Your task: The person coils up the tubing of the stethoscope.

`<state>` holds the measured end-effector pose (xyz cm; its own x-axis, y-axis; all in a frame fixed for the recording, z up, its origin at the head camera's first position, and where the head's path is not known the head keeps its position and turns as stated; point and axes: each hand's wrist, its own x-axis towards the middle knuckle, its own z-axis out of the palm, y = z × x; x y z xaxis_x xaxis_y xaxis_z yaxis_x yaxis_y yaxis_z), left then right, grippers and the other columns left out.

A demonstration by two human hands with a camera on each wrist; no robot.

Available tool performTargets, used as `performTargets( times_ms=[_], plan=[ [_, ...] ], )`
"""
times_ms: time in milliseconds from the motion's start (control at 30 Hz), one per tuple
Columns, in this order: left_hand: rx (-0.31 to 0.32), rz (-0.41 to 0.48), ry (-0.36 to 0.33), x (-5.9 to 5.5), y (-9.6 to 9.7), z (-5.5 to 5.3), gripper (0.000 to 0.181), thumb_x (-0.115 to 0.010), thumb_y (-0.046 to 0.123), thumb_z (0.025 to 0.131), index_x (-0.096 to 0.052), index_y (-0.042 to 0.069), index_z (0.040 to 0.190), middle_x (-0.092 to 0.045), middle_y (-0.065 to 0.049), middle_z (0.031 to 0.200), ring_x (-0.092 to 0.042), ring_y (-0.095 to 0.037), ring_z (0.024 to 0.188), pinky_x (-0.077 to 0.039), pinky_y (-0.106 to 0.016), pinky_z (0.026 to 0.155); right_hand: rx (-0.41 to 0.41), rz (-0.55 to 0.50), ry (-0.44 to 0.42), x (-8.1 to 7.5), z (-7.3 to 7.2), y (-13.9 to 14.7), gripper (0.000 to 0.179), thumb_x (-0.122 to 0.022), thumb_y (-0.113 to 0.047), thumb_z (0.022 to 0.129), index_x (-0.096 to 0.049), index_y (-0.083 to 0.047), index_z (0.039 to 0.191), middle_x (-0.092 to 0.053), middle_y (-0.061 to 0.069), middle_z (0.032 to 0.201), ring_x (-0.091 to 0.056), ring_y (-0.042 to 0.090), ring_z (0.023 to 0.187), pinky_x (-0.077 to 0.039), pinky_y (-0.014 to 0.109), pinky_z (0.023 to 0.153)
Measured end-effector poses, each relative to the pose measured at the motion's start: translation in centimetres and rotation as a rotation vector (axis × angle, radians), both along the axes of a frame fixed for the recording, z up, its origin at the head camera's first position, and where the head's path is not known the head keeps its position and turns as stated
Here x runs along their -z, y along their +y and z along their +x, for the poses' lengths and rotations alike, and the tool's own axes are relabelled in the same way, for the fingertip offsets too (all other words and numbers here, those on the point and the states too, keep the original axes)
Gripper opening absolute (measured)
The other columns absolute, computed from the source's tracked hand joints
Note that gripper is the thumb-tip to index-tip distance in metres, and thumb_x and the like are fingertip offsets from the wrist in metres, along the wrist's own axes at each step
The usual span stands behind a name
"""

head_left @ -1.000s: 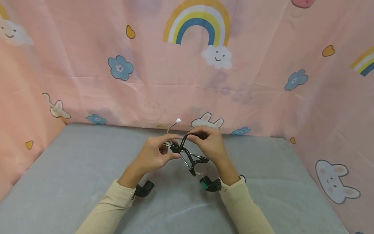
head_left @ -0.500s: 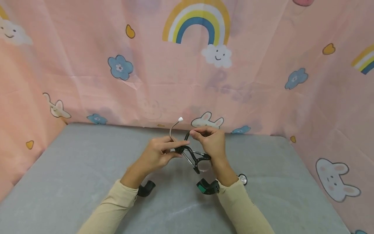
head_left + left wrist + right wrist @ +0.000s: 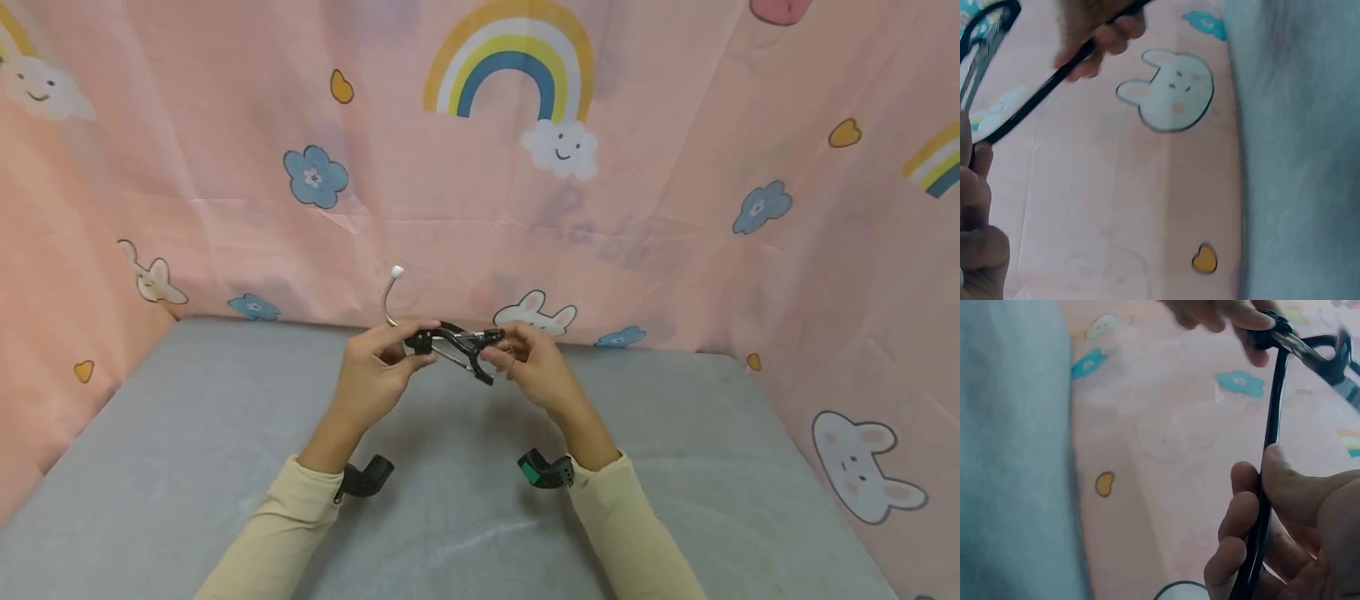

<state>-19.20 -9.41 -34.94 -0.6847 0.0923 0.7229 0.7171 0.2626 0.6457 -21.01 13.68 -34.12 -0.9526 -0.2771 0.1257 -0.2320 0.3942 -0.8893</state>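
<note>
Raised above the table is a stethoscope with a black tube and metal ear tubes. My left hand pinches it at the dark bunched part, thumb below and fingers above. One ear tube curves up behind that hand to a white eartip. My right hand is at the other end. In the right wrist view, the right hand grips a stretch of the black tube between thumb and curled fingers. That tube runs taut to the bunched part at the left hand. The chestpiece is hidden.
A grey-covered table lies below the hands. Pink printed cloth hangs behind it and at both sides. Black camera mounts, one on the left wrist and one on the right wrist, jut inward.
Both hands have risen, the left also going leftward, and the stethoscope has turned more level. The round chestpiece seen beside the right wrist half a second ago is out of sight.
</note>
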Motion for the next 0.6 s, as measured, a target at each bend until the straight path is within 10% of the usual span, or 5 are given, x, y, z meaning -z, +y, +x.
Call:
performTargets(
  times_ms=[200, 433, 600],
  plan=[
    [0.046, 0.154, -0.146, -0.5, -0.6, 0.0, 0.042, -0.076, -0.009, 0.08, -0.071, 0.002, 0.119, -0.067, -0.014, 0.13, -0.068, -0.006, 0.056, -0.034, -0.019, 0.042, 0.021, 0.178, 0.136, 1.2, 1.0, -2.4, 0.011, -0.07, -0.02, 0.094, -0.071, -0.011, 0.101, -0.074, 0.007, 0.086, -0.063, 0.016, 0.07, -0.046, 0.026, 0.06],
    [-0.058, 0.258, -0.202, -0.7, -1.0, 0.0, 0.041, -0.077, -0.007, 0.08, -0.072, 0.005, 0.119, -0.072, -0.024, 0.086, -0.061, -0.007, 0.045, -0.023, -0.021, 0.038, -0.014, 0.197, 0.267, 2.1, 2.4, -5.2, 0.014, -0.074, -0.025, 0.091, -0.075, -0.011, 0.096, -0.076, -0.001, 0.084, -0.066, 0.005, 0.071, -0.052, 0.02, 0.063],
    [-0.107, 0.266, -0.204, -0.8, -1.2, -0.1, 0.041, -0.077, -0.005, 0.081, -0.072, 0.008, 0.12, -0.071, -0.019, 0.086, -0.063, -0.006, 0.047, -0.024, -0.02, 0.039, -0.117, 0.17, 0.389, 1.9, 3.0, -5.9, 0.012, -0.074, -0.019, 0.091, -0.075, -0.007, 0.091, -0.075, 0.002, 0.079, -0.063, 0.003, 0.065, -0.052, 0.016, 0.059]
  ],
)
